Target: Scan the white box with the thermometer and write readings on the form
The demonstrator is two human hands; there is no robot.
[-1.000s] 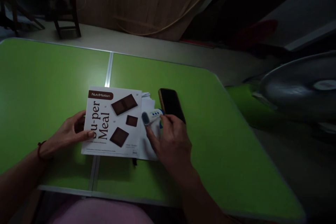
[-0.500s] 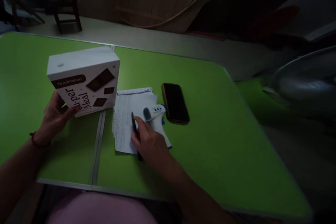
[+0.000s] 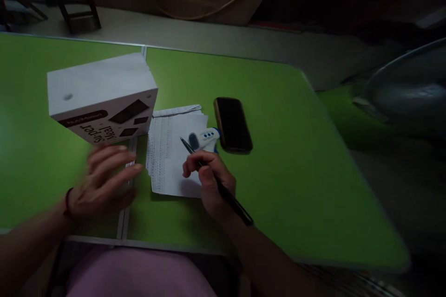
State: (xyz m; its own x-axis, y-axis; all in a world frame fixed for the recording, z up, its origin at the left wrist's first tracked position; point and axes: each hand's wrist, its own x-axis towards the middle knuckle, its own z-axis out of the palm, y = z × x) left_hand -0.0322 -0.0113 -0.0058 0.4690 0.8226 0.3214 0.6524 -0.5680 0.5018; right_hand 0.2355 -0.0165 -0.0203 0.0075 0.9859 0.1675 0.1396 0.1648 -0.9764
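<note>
A black pen (image 3: 228,197) is gripped in my right hand (image 3: 214,183), its tip pointing up and left over the paper sheets (image 3: 174,158). Handwriting covers the left part of the top sheet. Partly hidden behind that hand, a white and blue infrared thermometer (image 3: 208,138) lies on the right side of the sheets. My left hand (image 3: 106,178), blurred a little, has its fingers apart and holds nothing. Just beyond it stands a white NutriMotion box (image 3: 101,88) with brown pictures on its front.
A dark phone (image 3: 232,125) in a brown case lies right of the thermometer on the green table (image 3: 296,171). A metal seam (image 3: 124,222) crosses the tabletop. Beyond the far edge stands a dark chair (image 3: 78,4); a shiny rounded object (image 3: 411,83) is at the right.
My left hand has let go of the box and moved right, toward me. The box now stands on the table. My right hand has turned the pen so its tip points up-left.
</note>
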